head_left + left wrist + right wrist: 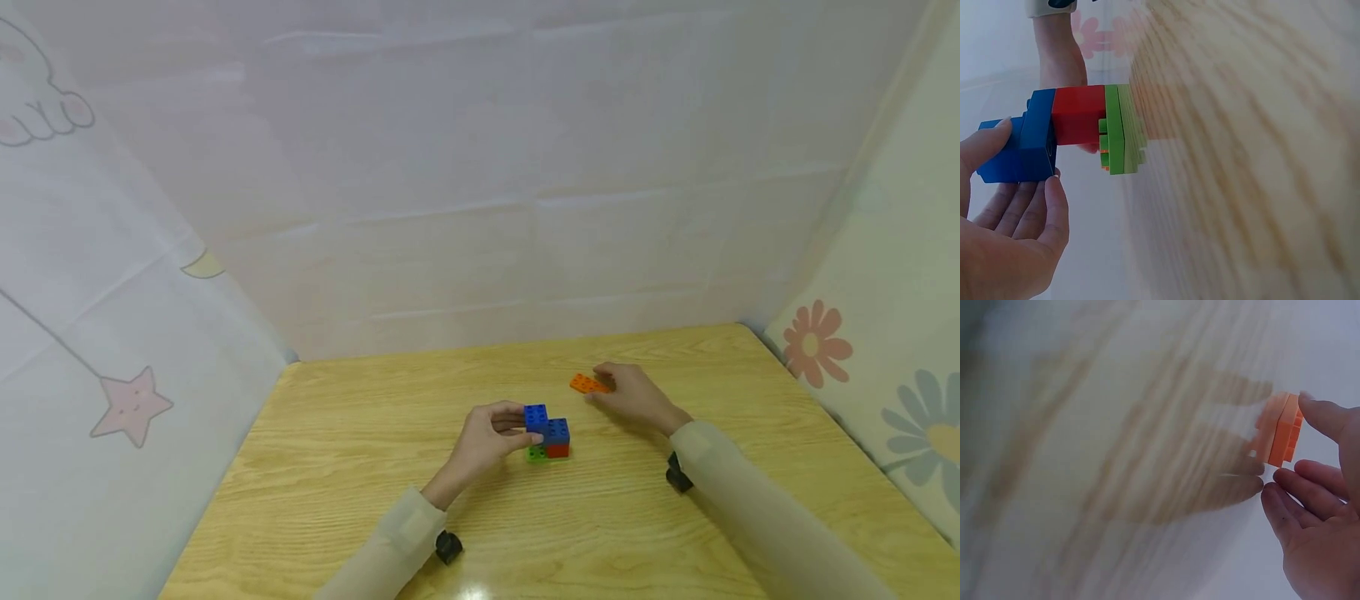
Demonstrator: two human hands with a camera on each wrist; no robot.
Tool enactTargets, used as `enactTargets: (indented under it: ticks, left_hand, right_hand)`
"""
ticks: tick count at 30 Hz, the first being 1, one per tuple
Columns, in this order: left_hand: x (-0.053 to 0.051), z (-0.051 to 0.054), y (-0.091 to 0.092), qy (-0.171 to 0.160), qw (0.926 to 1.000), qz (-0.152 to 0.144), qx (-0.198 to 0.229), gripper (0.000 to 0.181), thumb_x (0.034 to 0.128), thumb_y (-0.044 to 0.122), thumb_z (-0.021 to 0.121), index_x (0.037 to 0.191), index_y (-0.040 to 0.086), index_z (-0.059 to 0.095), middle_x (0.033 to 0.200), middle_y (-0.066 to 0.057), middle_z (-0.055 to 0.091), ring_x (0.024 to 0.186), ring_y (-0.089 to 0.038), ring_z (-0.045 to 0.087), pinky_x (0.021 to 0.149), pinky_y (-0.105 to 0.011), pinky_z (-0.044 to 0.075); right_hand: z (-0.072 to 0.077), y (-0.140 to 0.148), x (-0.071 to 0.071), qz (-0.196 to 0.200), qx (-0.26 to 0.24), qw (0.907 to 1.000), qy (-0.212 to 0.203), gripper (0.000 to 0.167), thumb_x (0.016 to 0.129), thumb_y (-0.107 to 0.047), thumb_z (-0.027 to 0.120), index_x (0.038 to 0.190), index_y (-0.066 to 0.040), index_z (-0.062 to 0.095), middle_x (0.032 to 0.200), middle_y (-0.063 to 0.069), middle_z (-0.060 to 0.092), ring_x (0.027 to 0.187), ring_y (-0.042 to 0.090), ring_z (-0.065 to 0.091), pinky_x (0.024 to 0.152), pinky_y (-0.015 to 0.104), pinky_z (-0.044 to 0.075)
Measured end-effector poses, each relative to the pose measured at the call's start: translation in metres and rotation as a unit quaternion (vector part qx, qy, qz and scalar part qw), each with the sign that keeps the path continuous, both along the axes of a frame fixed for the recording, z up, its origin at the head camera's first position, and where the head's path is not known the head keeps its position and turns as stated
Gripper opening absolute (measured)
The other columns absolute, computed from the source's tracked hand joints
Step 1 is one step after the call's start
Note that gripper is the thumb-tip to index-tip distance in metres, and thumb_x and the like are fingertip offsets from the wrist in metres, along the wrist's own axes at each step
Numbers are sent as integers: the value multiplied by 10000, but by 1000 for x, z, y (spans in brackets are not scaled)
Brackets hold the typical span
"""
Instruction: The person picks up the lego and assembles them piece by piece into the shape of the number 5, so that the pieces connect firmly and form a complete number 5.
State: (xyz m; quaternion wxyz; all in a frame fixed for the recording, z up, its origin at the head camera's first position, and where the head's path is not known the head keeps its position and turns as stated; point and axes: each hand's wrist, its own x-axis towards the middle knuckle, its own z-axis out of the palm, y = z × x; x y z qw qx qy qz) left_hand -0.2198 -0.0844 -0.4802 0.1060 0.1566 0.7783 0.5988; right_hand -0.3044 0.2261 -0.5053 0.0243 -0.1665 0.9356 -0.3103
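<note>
Orange studded plate [587, 383]: on the table [360, 475], just left of the right hand [630, 392], farther than the brick stack [557, 433].
Right hand: thumb and fingertips about its edges; whether they grip, I can't tell.
Left hand [483, 437]: pinching the stack's upper blue brick [536, 416] from the left.

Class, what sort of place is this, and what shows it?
Possibly a makeshift indoor play corner: a wooden table, pale printed sheets hanging around it, and toy blocks on the tabletop.
</note>
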Motion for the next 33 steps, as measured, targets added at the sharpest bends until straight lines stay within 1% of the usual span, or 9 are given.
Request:
enactTargets:
  ticks: [6, 17, 20, 22, 26, 27, 28, 30, 33]
  left_hand:
    - [-1, -2, 2, -47, 10000, -3, 11, 452, 898, 243, 862, 1302, 110, 709, 1260, -105, 754, 1144, -263, 742, 966, -366, 628]
    - [-1, -2, 3, -49, 10000, 44, -25, 443, 895, 251, 865, 1294, 125, 716, 1255, -93, 757, 1145, -253, 738, 959, -373, 630]
    - [0, -2, 4, -21, 10000, 65, -71, 439, 896, 257, 865, 1292, 136, 720, 1255, -81, 759, 1163, -250, 730, 970, -375, 625]
    - [0, -1, 4, -3, 9999, 83, -100, 436, 896, 258, 865, 1290, 138, 723, 1255, -77, 759, 1175, -252, 725, 977, -376, 622]
    - [1, 0, 5, -7, 9999, 91, -111, 430, 896, 255, 864, 1288, 143, 724, 1256, -72, 759, 1183, -260, 722, 981, -383, 621]
    - [1, 0, 5, 1, 9999, 87, -111, 428, 897, 254, 864, 1286, 142, 725, 1256, -73, 759, 1184, -261, 721, 984, -385, 620]
    - [1, 0, 5, 8, 9999, 83, -118, 425, 897, 256, 863, 1283, 144, 726, 1255, -70, 759, 1185, -259, 721, 987, -386, 619]
    - [1, -1, 5, 39, 9999, 84, -142, 421, 897, 264, 863, 1280, 150, 728, 1253, -62, 760, 1187, -247, 717, 995, -384, 614]
    - [0, -2, 5, 123, 9998, 82, -159, 405, 901, 268, 859, 1268, 151, 735, 1244, -60, 763, 1185, -235, 716, 1005, -381, 608]
  right_hand:
    - [-1, -3, -2, 91, 303, 9995, 71, 641, 1016, -342, 712, 1489, 56, 540, 1456, 256, 625, 1279, 388, 655, 1067, 559, 548]
    - [1, -6, -2, 149, 481, 9986, 154, 584, 1025, -332, 698, 1457, 44, 583, 1387, 241, 674, 1131, 290, 702, 979, 509, 584]
    - [1, -7, -3, 207, 550, 9979, 264, 502, 1019, -310, 708, 1391, 22, 646, 1296, 191, 725, 993, 214, 681, 881, 436, 581]
    - [1, -7, -4, 253, 592, 9973, 343, 414, 1017, -293, 711, 1311, -2, 693, 1176, 133, 752, 872, 167, 622, 793, 367, 537]
    - [2, -8, -5, 302, 641, 9967, 385, 256, 1020, -276, 707, 1140, -50, 720, 951, 48, 706, 750, 160, 515, 704, 323, 433]
    - [3, -8, -5, 308, 650, 9967, 377, 248, 1022, -275, 704, 1127, -50, 718, 939, 55, 701, 753, 179, 525, 705, 338, 438]
    - [3, -8, -5, 309, 667, 9965, 393, 272, 1021, -274, 705, 1142, -31, 724, 981, 76, 726, 795, 204, 589, 728, 358, 488]
    - [2, -8, -5, 286, 687, 9965, 388, 352, 1021, -280, 706, 1215, 14, 726, 1126, 156, 761, 960, 301, 699, 849, 443, 581]
    - [1, -8, -5, 291, 765, 9957, 444, 471, 1023, -280, 702, 1347, 61, 675, 1386, 274, 670, 1251, 446, 663, 1035, 563, 560]
